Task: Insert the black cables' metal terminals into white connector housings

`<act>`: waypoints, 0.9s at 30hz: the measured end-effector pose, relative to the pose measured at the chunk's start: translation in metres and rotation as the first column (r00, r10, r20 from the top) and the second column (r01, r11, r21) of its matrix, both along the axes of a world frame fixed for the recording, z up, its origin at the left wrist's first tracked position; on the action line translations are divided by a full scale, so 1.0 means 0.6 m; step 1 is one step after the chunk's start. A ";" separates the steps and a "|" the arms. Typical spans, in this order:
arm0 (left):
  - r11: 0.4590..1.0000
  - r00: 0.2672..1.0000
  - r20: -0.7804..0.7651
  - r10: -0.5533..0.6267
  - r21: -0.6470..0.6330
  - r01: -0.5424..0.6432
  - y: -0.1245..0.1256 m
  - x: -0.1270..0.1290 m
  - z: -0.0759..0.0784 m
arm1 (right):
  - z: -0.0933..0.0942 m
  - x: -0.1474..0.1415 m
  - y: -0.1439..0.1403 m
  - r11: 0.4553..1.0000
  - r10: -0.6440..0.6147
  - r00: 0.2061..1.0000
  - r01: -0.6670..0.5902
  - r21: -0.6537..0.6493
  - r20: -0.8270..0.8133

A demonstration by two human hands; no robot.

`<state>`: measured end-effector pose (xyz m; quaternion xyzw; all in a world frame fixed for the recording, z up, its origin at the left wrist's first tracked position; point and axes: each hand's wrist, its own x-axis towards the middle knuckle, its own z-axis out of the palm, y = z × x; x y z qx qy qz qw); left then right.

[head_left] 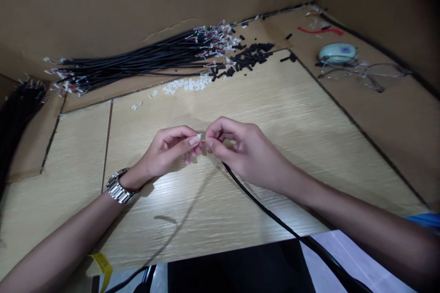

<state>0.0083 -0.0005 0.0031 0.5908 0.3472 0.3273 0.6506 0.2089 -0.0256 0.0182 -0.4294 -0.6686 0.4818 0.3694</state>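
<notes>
Above the middle of the wooden table (137, 201), my left hand (175, 149) pinches a small white connector (199, 137) between thumb and forefinger. Close beside it, my right hand (237, 146) is closed, its thumb and forefinger pressed on thin coloured wires (202, 141) that lead to the connector. A black cable (261, 206) runs from beneath my right hand down over the table's front edge. The tips of the wires within my right fingers are hidden.
Behind my hands lie a bundle of black cables (137, 59), white connector housings (192, 84) and short black sleeves (252, 57). Another cable bundle (20, 105) is at left. A pale green mouse (337, 52), eyeglasses (374, 75) and a red strip (319, 30) lie right, by cardboard walls (103, 4).
</notes>
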 end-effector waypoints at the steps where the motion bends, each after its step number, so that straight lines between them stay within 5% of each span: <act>1: 1.000 1.000 -0.001 0.000 0.000 0.000 0.000 0.000 -0.001 | 0.000 0.000 0.000 1.000 -0.003 1.000 0.003 0.001 0.001; 18: 0.995 0.998 -0.068 0.002 0.098 0.005 -0.002 0.003 0.003 | 0.000 -0.002 -0.005 0.993 -0.014 0.998 0.008 0.114 0.058; 27: 0.942 0.972 -0.139 0.188 0.305 -0.139 -0.025 0.016 0.000 | -0.012 -0.005 -0.006 0.985 -0.053 0.997 0.043 0.166 0.058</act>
